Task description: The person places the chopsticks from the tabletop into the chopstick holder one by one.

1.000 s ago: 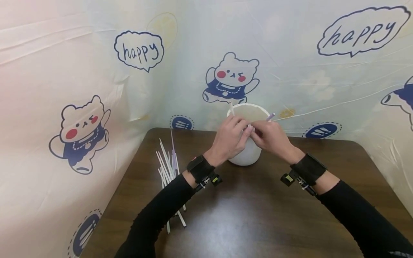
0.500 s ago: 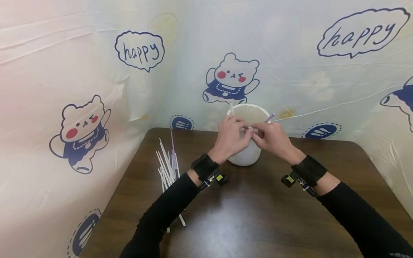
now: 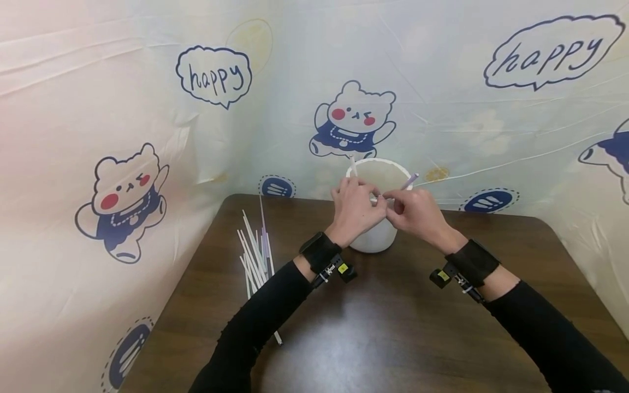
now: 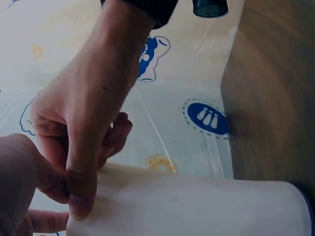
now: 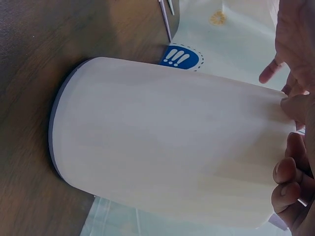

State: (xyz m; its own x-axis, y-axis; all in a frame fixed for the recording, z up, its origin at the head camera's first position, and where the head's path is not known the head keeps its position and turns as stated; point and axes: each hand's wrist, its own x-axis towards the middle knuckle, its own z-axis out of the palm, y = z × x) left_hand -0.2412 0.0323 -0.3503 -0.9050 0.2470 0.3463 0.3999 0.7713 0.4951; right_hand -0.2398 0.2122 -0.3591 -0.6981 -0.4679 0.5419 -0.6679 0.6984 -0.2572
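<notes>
Left hand (image 3: 356, 212) and right hand (image 3: 416, 213) meet at the near edge of a white bin (image 3: 374, 241) on the desk (image 3: 417, 333), fingers pinching what seems a small white piece, mostly hidden; gentle, even pressure should avoid tipping.

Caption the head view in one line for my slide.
Left hand and right hand close together at the mouth of a white bin, thin sticks lying on the brown table.

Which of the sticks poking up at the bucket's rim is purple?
The right stick, just above the right hand; the left stick, by the left hand, is white.
</notes>
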